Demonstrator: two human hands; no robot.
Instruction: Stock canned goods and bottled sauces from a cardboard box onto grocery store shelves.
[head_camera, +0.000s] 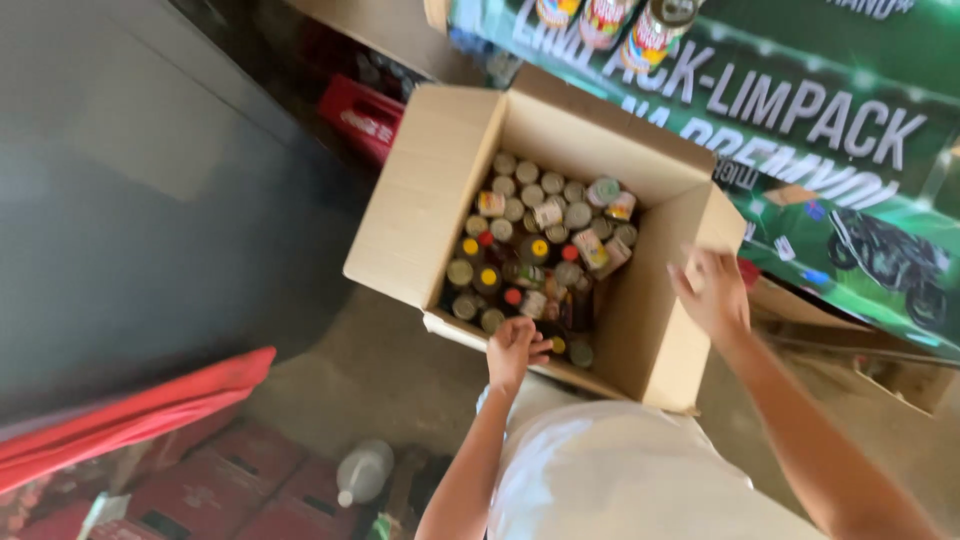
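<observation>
Over the open cardboard box (430, 190) of upright cans and jars (540, 255), the left hand (515, 352) curls closed on the near rim while the right hand (712, 290), fingers loosely spread, steadies the right flap.

The person wears a plain white short-sleeved top — loose, unmarked, its cloth showing just behind the left hand (516, 350) and filling the gap between the two forearms. Both forearms are bare from the sleeve down to the wrist. No watch, ring, glove or band shows on the left hand or the right hand (712, 292) — fingers are slightly blurred.
</observation>
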